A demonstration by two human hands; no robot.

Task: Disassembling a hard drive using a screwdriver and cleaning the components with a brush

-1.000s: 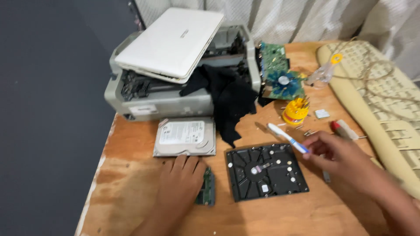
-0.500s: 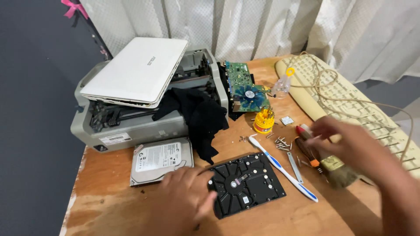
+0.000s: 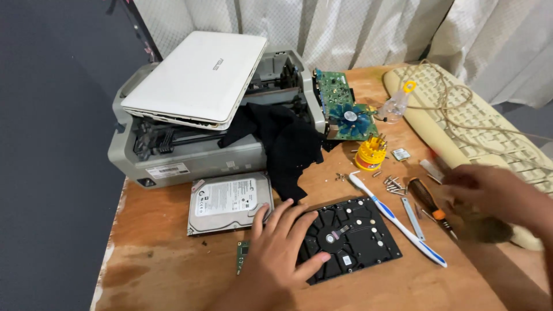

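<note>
The black drive [image 3: 348, 237] is pinned flat on the counter [image 3: 161, 270] under the spread left hand [image 3: 282, 242], prob. to steady it. The right hand [image 3: 489, 193] is blurred; grip can't be told, w/ the screwdriver [image 3: 429, 201] just left of it.

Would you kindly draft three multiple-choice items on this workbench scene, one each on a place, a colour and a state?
1. Where does the left hand rest?
A. On the keyboard
B. On the black hard drive's left edge
C. On the laptop

2. What colour is the bit holder beside the screws?
A. Yellow
B. Purple
C. White

3. In what state is the white laptop?
A. Open, screen up
B. Closed, lying on the grey printer
C. Standing on edge

Answers:
1 B: the fingers spread over the left side of the black hard drive on the wooden table.
2 A: the round holder is plainly yellow.
3 B: its lid is shut and it lies tilted atop the grey printer.
</note>
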